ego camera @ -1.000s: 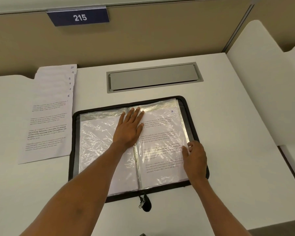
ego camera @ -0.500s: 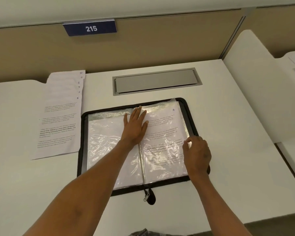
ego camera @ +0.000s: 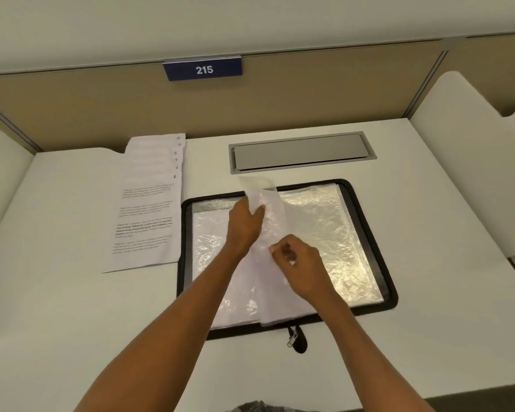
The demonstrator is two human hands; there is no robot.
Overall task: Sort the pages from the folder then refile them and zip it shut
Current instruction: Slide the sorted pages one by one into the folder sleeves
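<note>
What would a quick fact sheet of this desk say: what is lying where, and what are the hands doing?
Surface: white desk
Centre: black zip-up folder, lying open, metal zip pull at its near edge
Lifted: one clear plastic sleeve, raised off the folder near the spine
Hands: left hand holds the sleeve's upper part; right hand pinches its edge lower down
Left of folder: fanned stack of printed white pages, handwritten numbers on the corners
Behind folder: grey metal hatch, closed
Partition: blue sign reading 215
</note>
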